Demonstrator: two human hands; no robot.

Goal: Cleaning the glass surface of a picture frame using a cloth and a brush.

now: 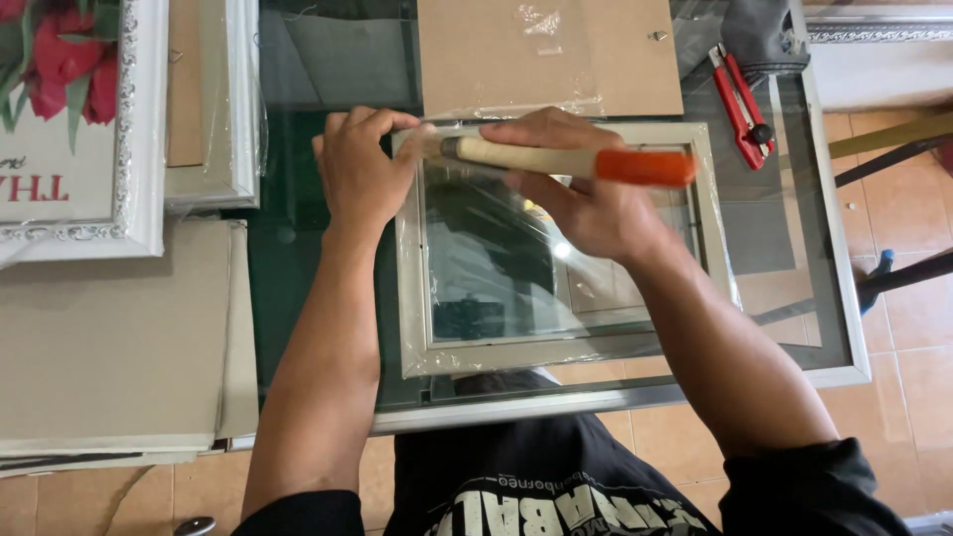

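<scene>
Two hands (362, 169) on frame (556, 352) (glass inside)

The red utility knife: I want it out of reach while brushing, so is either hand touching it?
No. The red utility knife lies on the glass table apart from both hands; the right hand holds the brush.

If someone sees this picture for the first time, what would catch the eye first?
Probably the brush with its bright orange handle end, held by the right hand across the top of a pale picture frame on the glass table. The left hand grips the frame's upper left corner. A red cutter lies at the upper right.
</scene>
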